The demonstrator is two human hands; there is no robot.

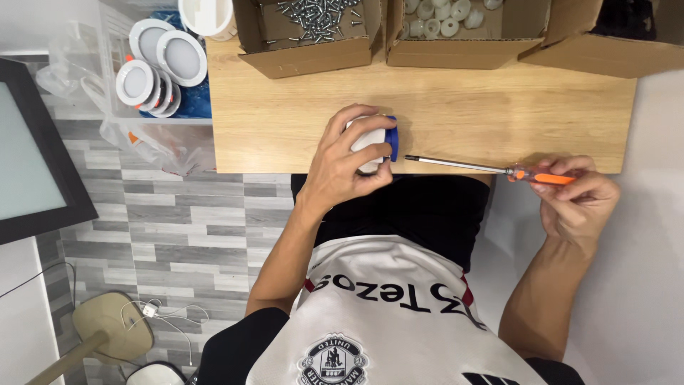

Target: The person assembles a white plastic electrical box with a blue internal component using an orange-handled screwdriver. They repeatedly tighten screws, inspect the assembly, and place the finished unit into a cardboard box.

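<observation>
Left hand [342, 167] is curled around a small round white fitting with a blue ring [374, 142], fingers wrapped over its top and thumb underneath, so it is gripped firmly on its side. That fitting sits at the near edge of the wooden bench [463, 107], roughly midway along it, with its blue-ringed face turned toward the right. Right hand [577, 196] is closed around the orange handle of a screwdriver [491, 170], fingers and thumb pinching the handle just off the bench's near right corner. The screwdriver's thin metal shaft lies level along the near edge, its tip just beside the blue ring; whether the tip touches the fitting cannot be told.

Along the far edge of the bench stand open cardboard boxes: one near the far left corner holds loose screws [317, 16], the next box [456, 43] to its right holds small white round parts [438, 18], and a third box [605, 43] reaches the far right corner, its contents too dark to make out. Off the bench's left edge, a clear plastic bin [153, 121] holds round white lamp discs [160, 60] stacked against one another. Farther left a dark-framed panel [32, 150] leans over the grey plank floor [185, 228]. Down near the lower left corner of the view, a beige stand base [114, 328] and a white cable [167, 314] lie on that floor.
</observation>
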